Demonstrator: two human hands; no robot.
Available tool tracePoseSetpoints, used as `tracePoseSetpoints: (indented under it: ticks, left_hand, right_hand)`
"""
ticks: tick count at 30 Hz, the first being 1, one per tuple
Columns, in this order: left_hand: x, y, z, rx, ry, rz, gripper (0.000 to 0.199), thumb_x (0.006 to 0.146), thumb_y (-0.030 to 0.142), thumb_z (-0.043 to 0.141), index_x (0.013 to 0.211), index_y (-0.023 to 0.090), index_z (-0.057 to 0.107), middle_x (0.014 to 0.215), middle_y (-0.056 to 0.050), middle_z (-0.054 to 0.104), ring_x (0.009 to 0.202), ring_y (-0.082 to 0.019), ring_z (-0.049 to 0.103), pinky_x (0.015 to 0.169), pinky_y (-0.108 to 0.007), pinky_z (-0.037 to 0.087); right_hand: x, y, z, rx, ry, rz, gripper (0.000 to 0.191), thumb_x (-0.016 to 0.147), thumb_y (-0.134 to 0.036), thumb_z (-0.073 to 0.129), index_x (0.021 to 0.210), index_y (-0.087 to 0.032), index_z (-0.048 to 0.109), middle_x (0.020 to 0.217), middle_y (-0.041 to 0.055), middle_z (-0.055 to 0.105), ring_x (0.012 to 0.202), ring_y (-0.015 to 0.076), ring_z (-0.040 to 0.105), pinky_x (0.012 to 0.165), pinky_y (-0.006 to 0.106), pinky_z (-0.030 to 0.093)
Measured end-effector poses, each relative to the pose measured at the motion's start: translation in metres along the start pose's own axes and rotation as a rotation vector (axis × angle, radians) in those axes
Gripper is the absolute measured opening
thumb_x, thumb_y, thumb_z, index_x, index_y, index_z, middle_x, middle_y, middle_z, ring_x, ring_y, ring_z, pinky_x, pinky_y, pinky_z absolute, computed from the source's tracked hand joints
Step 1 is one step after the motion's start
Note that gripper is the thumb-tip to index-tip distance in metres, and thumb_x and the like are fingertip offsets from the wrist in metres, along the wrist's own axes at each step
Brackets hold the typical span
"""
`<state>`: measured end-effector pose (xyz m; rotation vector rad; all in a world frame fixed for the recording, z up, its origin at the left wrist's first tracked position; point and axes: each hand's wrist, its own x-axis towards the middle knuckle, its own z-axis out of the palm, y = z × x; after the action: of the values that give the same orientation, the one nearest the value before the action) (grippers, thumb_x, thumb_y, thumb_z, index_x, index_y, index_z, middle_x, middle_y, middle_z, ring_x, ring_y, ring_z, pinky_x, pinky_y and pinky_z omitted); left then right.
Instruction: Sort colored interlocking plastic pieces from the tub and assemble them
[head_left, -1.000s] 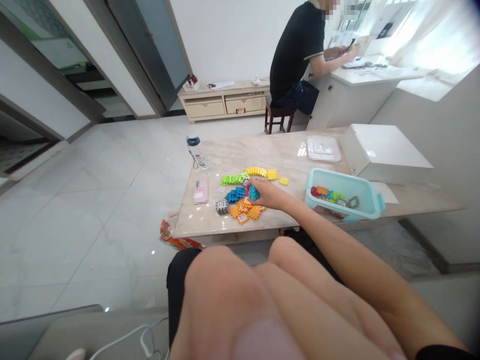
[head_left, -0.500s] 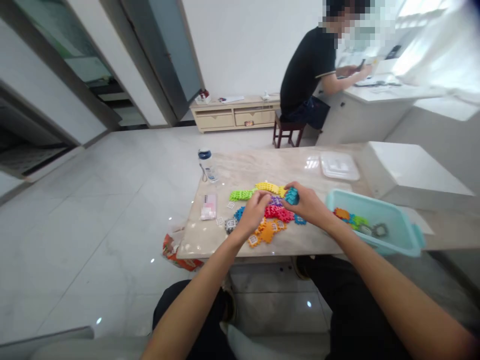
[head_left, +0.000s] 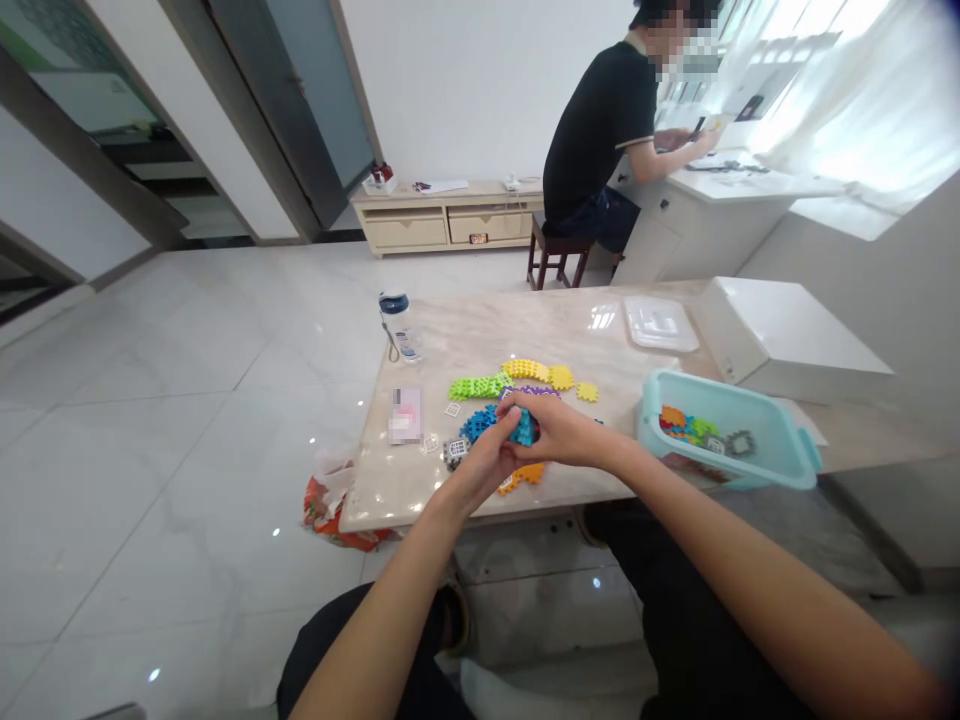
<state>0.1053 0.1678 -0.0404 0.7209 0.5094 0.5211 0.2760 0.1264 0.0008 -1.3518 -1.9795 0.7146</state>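
Observation:
Between my two hands is a small stack of teal interlocking tiles. My right hand wraps round it from the right, and the fingers of my left hand close on its left side. Just left of the stack lie blue tiles. Behind the hands are rows of green tiles, yellow tiles and purple tiles. Orange tiles lie in front, partly hidden by my hands. A grey tile with a white window insert is near my left hand.
At the right stands a light-blue bin with several tiles. Behind it are a clear plastic lid and a white box. A water bottle and pink card are on the left. Farther back, a person sits at a desk.
My right hand has brought the teal stack left and towards me. My left hand has come from beside the purple tiles to close on it. The view has shifted slightly.

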Motion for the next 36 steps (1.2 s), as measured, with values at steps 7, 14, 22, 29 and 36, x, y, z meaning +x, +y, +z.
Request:
tracePoseSetpoints:
  ticks: [7,14,22,29,36]
  left_hand:
    - [-0.003,0.007,-0.006,0.17,0.069,-0.009,0.054,0.072,0.058,0.097,0.096,0.013,0.08,0.094,-0.009,0.079,0.091,-0.023,0.074,0.079,-0.029,0.056]
    - [-0.009,0.013,-0.015,0.291,0.089,0.025,0.054,0.076,0.064,0.091,0.089,0.013,0.082,0.091,-0.01,0.08,0.085,-0.022,0.072,0.079,-0.029,0.054]
    - [-0.016,0.019,-0.013,0.46,0.093,0.018,0.063,0.081,0.074,0.083,0.104,0.016,0.079,0.107,-0.013,0.081,0.102,-0.028,0.074,0.085,-0.033,0.056]
    - [-0.004,0.031,-0.021,0.338,0.368,0.108,0.041,0.087,0.053,0.08,0.107,0.018,0.074,0.114,-0.012,0.08,0.095,-0.018,0.073,0.076,-0.025,0.055]
    - [-0.008,0.035,-0.02,0.307,0.358,0.108,0.036,0.083,0.045,0.082,0.107,0.018,0.075,0.109,-0.01,0.08,0.091,-0.017,0.071,0.075,-0.026,0.054]
  right_hand:
    - [-0.004,0.008,0.012,0.033,-0.011,0.013,0.071,0.085,-0.031,0.088,0.15,-0.025,0.059,0.138,0.01,0.072,0.124,0.0268,0.071,0.105,0.04,0.057]
    - [0.002,0.002,0.024,-0.002,0.058,-0.005,0.06,0.087,-0.03,0.088,0.143,-0.023,0.067,0.13,0.0101,0.076,0.118,0.0266,0.074,0.103,0.041,0.058]
    - [-0.005,0.015,0.007,-0.097,0.088,0.012,0.051,0.086,-0.038,0.089,0.132,-0.021,0.072,0.117,0.008,0.079,0.102,0.0237,0.075,0.092,0.034,0.057]
    - [-0.042,0.102,-0.062,-0.597,0.0,0.59,0.061,0.091,-0.034,0.087,0.14,-0.011,0.059,0.12,0.0167,0.076,0.109,0.0292,0.071,0.092,0.034,0.053]
    - [-0.041,0.151,-0.038,-0.655,-0.11,0.716,0.037,0.097,-0.017,0.075,0.129,-0.007,0.06,0.14,0.0251,0.065,0.127,0.0288,0.065,0.106,0.031,0.048]
